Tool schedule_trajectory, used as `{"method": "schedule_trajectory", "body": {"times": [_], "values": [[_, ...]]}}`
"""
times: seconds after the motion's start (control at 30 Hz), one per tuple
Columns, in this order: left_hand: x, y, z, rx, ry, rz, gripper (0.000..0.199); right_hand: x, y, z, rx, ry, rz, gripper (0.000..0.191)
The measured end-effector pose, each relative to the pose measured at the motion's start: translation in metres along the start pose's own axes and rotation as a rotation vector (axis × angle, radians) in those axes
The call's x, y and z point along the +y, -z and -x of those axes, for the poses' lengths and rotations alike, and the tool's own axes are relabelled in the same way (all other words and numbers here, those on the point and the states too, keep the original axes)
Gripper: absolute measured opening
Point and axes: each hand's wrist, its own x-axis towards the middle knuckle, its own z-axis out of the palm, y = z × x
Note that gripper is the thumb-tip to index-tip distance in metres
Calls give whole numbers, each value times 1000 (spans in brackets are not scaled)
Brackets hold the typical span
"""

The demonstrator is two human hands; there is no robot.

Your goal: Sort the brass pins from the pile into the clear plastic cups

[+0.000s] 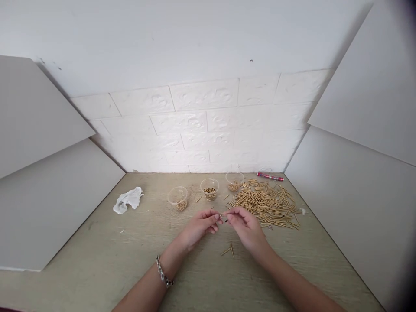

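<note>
wooden table (97, 268) | white brick wall (201, 117) | grey side panels (48, 195)

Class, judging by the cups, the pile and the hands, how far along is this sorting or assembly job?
Done: three clear cups each hold only a shallow layer of small brass bits. In hand: the left hand and right hand pinch one small piece between their fingertips. Left: a big pile of brass sticks beside the cups, plus two loose sticks.
</note>
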Motion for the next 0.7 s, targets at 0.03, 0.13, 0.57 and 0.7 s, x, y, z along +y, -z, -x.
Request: {"method": "schedule_trajectory", "body": {"times": [0.03, 0.13, 0.57, 0.7], "values": [[0, 0, 0, -8, 0, 2, 33, 0, 0, 0, -12, -18, -43, 26], [0, 0, 0, -19, 8, 3, 31, 0, 0, -1, -27, -52, -99, 29], [0, 1, -1, 8, 32, 45, 30, 9, 5, -6, 28, -74, -106, 36], [-1, 1, -2, 19, 36, 71, 30, 20, 5, -5, -1, -30, 6, 35]]}}
